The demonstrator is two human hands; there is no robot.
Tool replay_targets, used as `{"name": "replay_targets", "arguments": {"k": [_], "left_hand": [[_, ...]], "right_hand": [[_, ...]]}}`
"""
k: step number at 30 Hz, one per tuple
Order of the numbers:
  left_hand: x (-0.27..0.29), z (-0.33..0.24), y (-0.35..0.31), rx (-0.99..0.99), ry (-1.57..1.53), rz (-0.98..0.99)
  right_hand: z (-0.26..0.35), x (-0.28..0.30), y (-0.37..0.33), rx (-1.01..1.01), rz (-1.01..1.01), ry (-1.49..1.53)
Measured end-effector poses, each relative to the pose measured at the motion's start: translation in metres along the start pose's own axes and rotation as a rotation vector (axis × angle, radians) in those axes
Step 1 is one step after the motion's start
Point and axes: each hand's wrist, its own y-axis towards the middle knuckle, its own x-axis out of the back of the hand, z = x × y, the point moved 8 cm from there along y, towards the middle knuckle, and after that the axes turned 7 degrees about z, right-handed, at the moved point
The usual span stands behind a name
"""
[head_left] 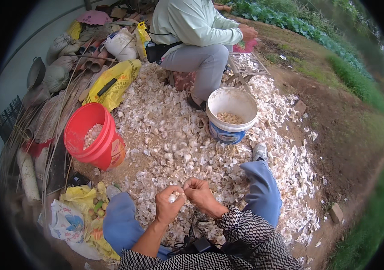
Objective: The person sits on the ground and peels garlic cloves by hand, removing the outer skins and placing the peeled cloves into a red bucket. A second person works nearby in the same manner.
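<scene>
Low before me, between my knees, my left hand (167,208) is closed round white garlic (172,198), part of which shows between the fingers. Close beside it, my right hand (201,195) has thumb and fingertips pinched together; whatever they hold is too small to tell. Below and ahead of both hands lie whole garlic bulbs (186,158) among a thick spread of papery garlic skins (154,119). Ahead to the left stands a red bucket (118,146) with peeled cloves (93,134) in it. A white and blue bucket (232,96), ahead to the right, also holds cloves (229,118).
Across from me a seated person (192,27) works beside a low slatted stand (250,65). Sacks, pipes and sticks (61,99) are piled at left, near a yellow sack (115,83). Plastic bags (77,218) lie by my left knee. A brick (336,213) lies at right.
</scene>
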Motion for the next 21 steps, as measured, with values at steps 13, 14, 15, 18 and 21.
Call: {"name": "replay_targets", "arguments": {"k": [13,14,15,18,21], "left_hand": [[0.004,-0.006,0.005,0.006,-0.062,0.156],[0.002,-0.007,0.005,0.001,-0.357,0.169],[0.005,0.000,0.003,0.127,-0.544,0.146],[0.007,0.017,0.001,0.420,-0.981,0.093],[0.011,0.030,0.000,0.381,-1.018,0.001]], "right_hand": [[0.021,-0.029,-0.001,0.016,0.043,-0.005],[0.015,-0.023,-0.002,-0.113,0.024,0.073],[0.008,-0.019,-0.001,-0.144,-0.028,0.194],[0.019,-0.009,-0.002,-0.204,-0.086,0.360],[0.019,-0.008,0.001,-0.217,-0.068,0.315]]}}
